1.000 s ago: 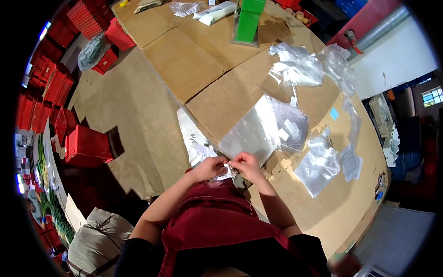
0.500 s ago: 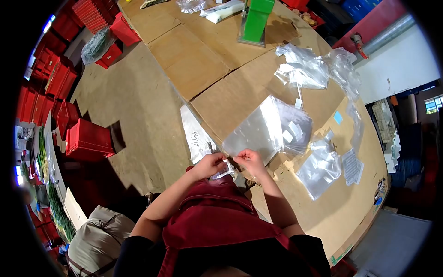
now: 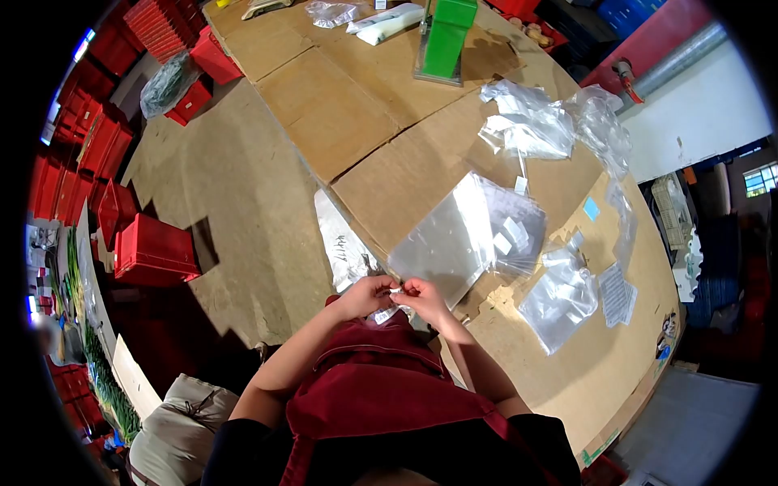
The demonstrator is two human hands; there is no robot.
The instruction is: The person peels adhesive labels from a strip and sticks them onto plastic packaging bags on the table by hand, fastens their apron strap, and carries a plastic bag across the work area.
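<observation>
My left hand [image 3: 366, 298] and my right hand [image 3: 424, 301] meet fingertip to fingertip in front of the apron, at the table's edge. Between their pinched fingers shows a small white piece [image 3: 395, 290], perhaps a label; its details are too small to read. Just beyond the hands, a stack of clear plastic bags [image 3: 442, 235] lies on the cardboard-covered table, with small white labels [image 3: 509, 235] on its right part. Below the left hand hangs crumpled white and clear plastic, partly hidden. A white sack with handwriting [image 3: 339, 239] leans by the table edge.
More crumpled clear plastic [image 3: 559, 304] and a printed sheet [image 3: 617, 296] lie to the right. Farther back are loose plastic film [image 3: 531, 121] and a green stand [image 3: 448, 40]. Red crates [image 3: 154, 251] stand on the floor at left, near a beige cloth bundle [image 3: 180, 421].
My right hand has moved left to meet my left hand, closing the gap between them. A small white piece now shows at the fingertips. The view has shifted slightly.
</observation>
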